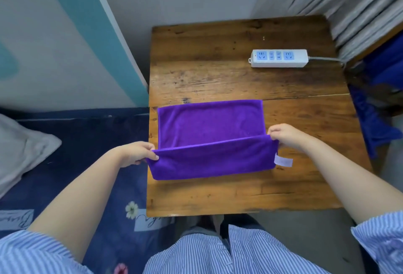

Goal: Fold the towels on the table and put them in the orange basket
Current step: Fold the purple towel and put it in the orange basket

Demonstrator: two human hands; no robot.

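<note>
A purple towel (210,125) lies on the wooden table (239,77), its near half lifted off the surface. My left hand (136,152) pinches the towel's near left corner. My right hand (285,135) pinches the near right corner, so the raised edge stretches between the two hands. A small white label (283,161) hangs from the towel's right side. No orange basket is in view.
A white power strip (279,58) with a grey cable lies at the table's far right. A dark blue bed with a grey pillow (19,149) is on the left. Blue cloth (375,125) hangs beside the table's right edge, below grey curtains.
</note>
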